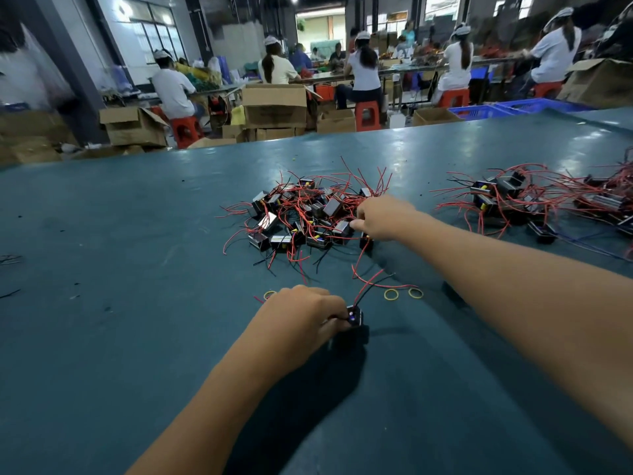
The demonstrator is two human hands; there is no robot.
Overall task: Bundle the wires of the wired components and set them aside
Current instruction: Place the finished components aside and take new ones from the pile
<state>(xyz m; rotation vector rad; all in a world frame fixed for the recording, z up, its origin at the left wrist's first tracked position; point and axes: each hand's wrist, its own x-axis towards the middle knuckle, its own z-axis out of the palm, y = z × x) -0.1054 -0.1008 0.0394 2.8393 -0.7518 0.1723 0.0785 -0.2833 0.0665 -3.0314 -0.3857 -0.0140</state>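
A heap of small black box components with red and black wires (pixel 301 214) lies in the middle of the teal table (pixel 120 234). My right hand (pixel 380 217) reaches into the heap's right edge and pinches one black component (pixel 342 228). Nearer to me, my left hand (pixel 301 317) grips a single black component (pixel 354 317) against the table, its red and black wires (pixel 370 286) trailing up and to the right. Three yellow rubber bands lie close by: one (pixel 391 294), another (pixel 415 293), and a third (pixel 269 294) partly behind my left hand.
A second pile of wired components (pixel 534 200) spreads along the table's right side. Stray wire bits (pixel 10 259) lie at the left edge. Beyond the table stand cardboard boxes (pixel 274 104), red stools, blue crates (pixel 513 108) and seated workers.
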